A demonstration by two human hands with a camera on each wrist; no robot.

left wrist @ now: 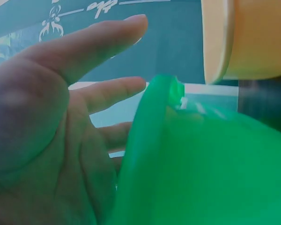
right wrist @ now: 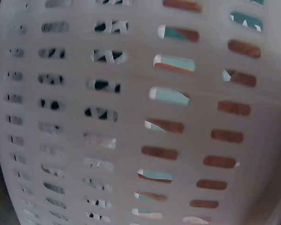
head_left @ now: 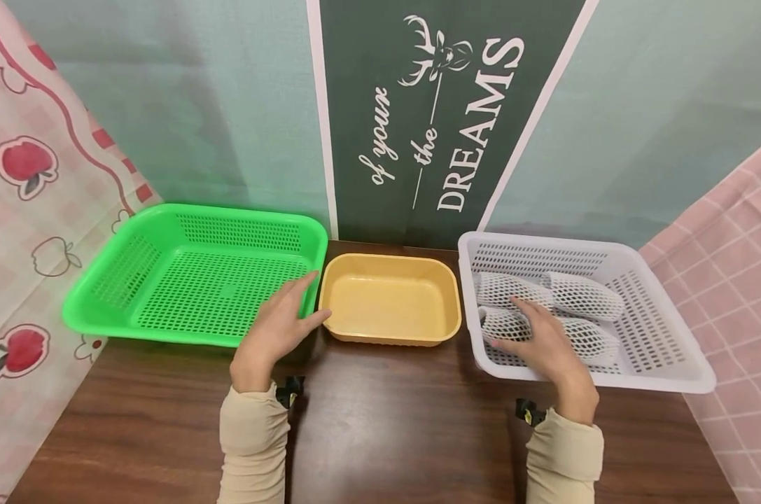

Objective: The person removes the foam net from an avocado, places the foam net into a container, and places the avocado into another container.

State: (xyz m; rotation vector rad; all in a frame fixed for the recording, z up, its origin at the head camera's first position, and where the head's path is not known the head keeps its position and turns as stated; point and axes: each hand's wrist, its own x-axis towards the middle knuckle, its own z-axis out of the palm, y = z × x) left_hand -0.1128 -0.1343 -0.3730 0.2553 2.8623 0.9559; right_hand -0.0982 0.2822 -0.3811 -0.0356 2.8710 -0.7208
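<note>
My left hand [head_left: 276, 325] hovers at the right front corner of a green slotted plastic basket [head_left: 206, 290], thumb spread from its straight fingers. In the left wrist view that palm [left wrist: 42, 140] faces the green rim [left wrist: 147, 131], with nothing in its grasp. Over the front left of a white slotted basket [head_left: 670, 374] is my right hand [head_left: 547, 343], thumb and fingers apart, close above several objects in white foam net sleeves [head_left: 584, 297]. What the sleeves contain is hard to make out; dark patches show through the mesh. The right wrist view has only the white basket's wall [right wrist: 131, 140], without the hand.
A yellow plastic tub [head_left: 389, 301] stands between the two baskets. All three containers are on a dark wooden table [head_left: 393, 420], against a printed cloth backdrop [head_left: 229, 105]. Patterned cloth hangs at the left [head_left: 27, 231] and right [head_left: 739, 280] sides.
</note>
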